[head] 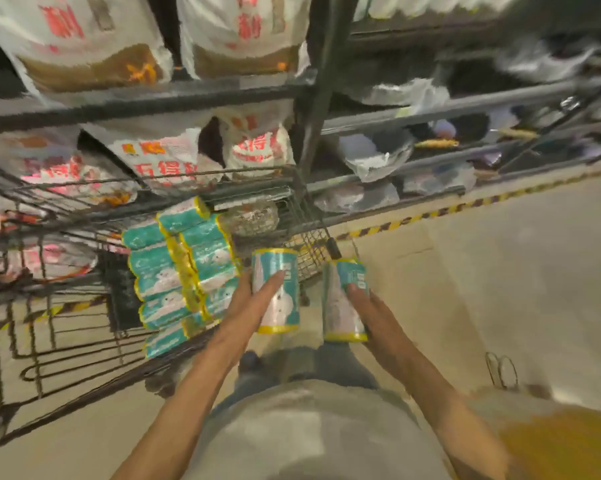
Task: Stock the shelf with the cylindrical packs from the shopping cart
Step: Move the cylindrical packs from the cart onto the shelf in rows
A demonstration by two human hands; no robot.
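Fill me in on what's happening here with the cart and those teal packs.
A person is restocking from a wire shopping cart beside metal shelves loaded with large white bags. Each hand grips one teal, yellow-rimmed cylindrical pack: the left hand holds the left pack, the right hand the right pack. Both packs are out of the cart, in front of the person. More teal packs remain stacked in the cart. Neither held pack is on a shelf yet.
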